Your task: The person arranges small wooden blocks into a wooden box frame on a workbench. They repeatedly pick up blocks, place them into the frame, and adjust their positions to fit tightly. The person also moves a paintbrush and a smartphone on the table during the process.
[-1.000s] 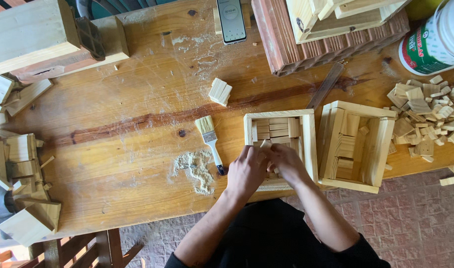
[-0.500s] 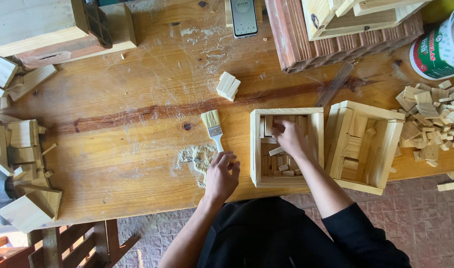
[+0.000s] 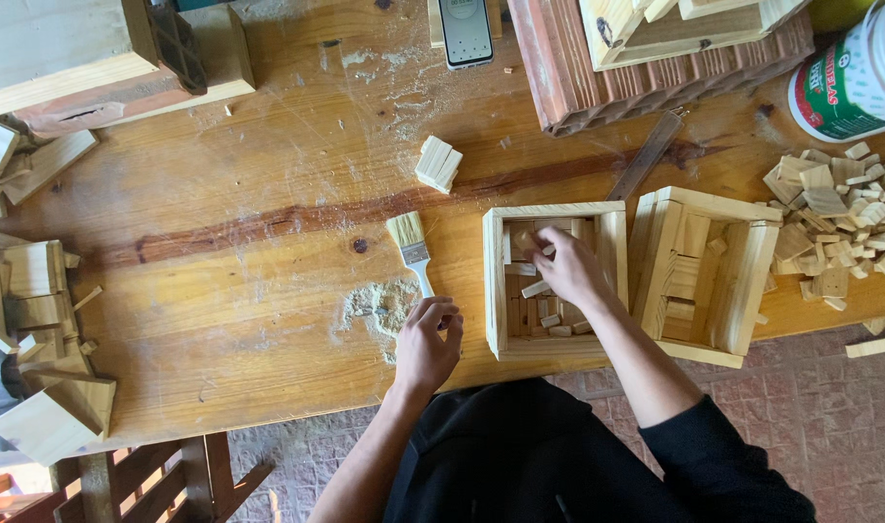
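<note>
The left hand curls its fingers around the handle of a small pale-bristled paintbrush lying on the worn wooden desk. The right hand reaches into an open square pine box, fingers closed on small wood blocks inside.

A small woodworking workshop: the worn plank surface carries unfinished wooden boxes, and a heap of cut wood offcuts lies well to the right of the right hand. Sawdust and a paintbrush lie just beside the left hand, and a paint tub stands further off
</note>
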